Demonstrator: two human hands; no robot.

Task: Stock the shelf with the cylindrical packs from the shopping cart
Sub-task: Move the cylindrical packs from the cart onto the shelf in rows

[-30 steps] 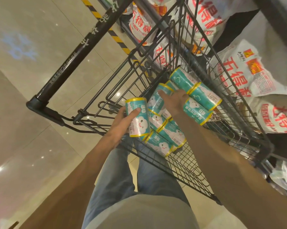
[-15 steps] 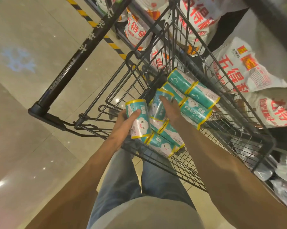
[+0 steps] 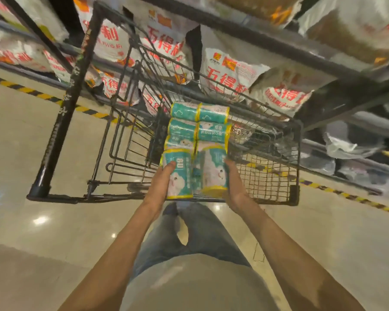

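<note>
While my left hand (image 3: pixel 161 182) and right hand (image 3: pixel 235 182) are each gripping a cylindrical pack (image 3: pixel 177 176) above the shopping cart (image 3: pixel 295 158), I am judging the next move as carrying both to the shelf (image 3: pixel 278 41).

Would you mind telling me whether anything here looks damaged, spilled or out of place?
Nothing stands out. The teal packs lie in neat rows in the cart; the left hand and right hand each grip one upright. The picture is too blurred to judge fine damage.

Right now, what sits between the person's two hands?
In the head view, two teal packs stand side by side between the left hand and right hand: the left pack and the right pack, above the cart's rim.
</note>
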